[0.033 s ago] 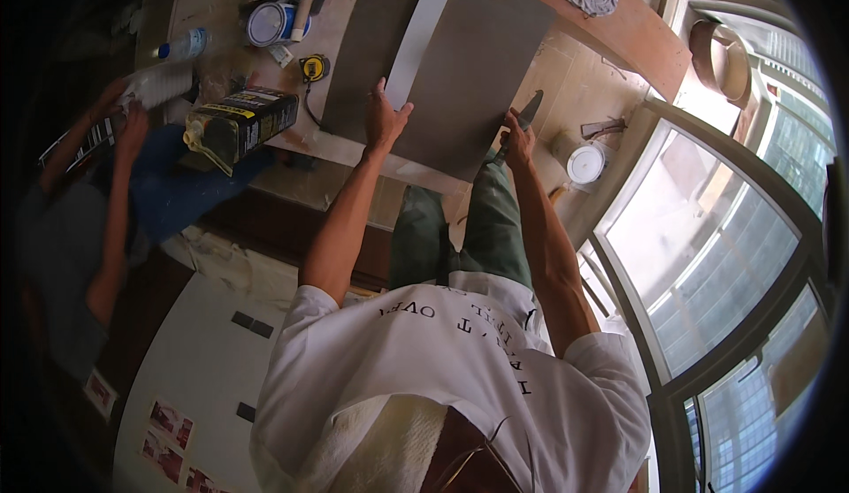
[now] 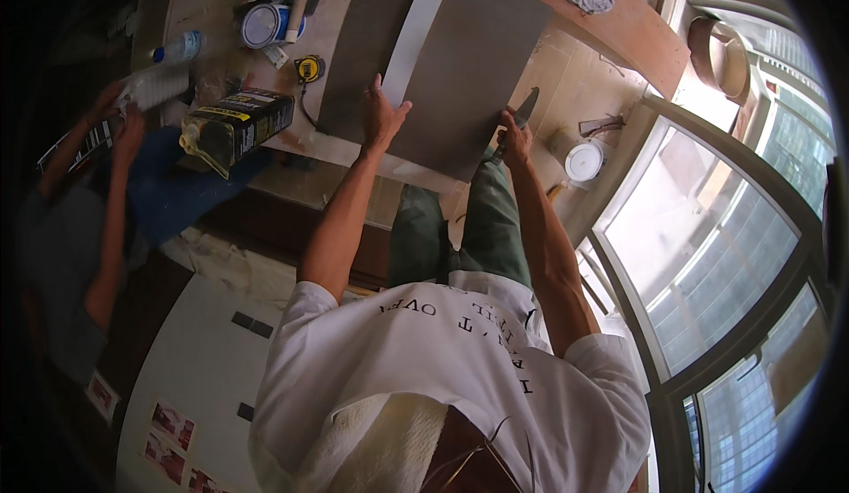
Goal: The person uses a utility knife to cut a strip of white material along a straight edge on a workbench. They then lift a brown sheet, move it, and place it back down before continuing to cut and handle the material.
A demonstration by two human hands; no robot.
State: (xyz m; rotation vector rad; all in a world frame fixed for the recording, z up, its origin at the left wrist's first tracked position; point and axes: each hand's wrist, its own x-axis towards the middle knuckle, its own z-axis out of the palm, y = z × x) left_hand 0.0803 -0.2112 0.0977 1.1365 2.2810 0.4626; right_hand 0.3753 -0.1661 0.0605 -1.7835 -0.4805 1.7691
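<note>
Pressing my left hand [image 2: 386, 120] flat, fingers spread, on the big grey tile [image 2: 482, 68] at the near edge of the surface [image 2: 354, 152], I close my right hand [image 2: 514, 135] round a trowel [image 2: 523, 108] at the tile's right edge. The tile looks stiff, heavy and brittle at its corners; I judge it best held by opposite edges. A pale strip [image 2: 411, 42] crosses it. A carton [image 2: 234, 126], tape measure [image 2: 309, 68] and tin [image 2: 261, 24] crowd the left side; a white tub [image 2: 584, 161] stands right. Windows [image 2: 707, 254] curve beyond.

Grey tile [image 2: 482, 68]; white strip [image 2: 413, 40]; yellow-black carton [image 2: 237, 123]; white-lidded tub [image 2: 584, 160].
</note>
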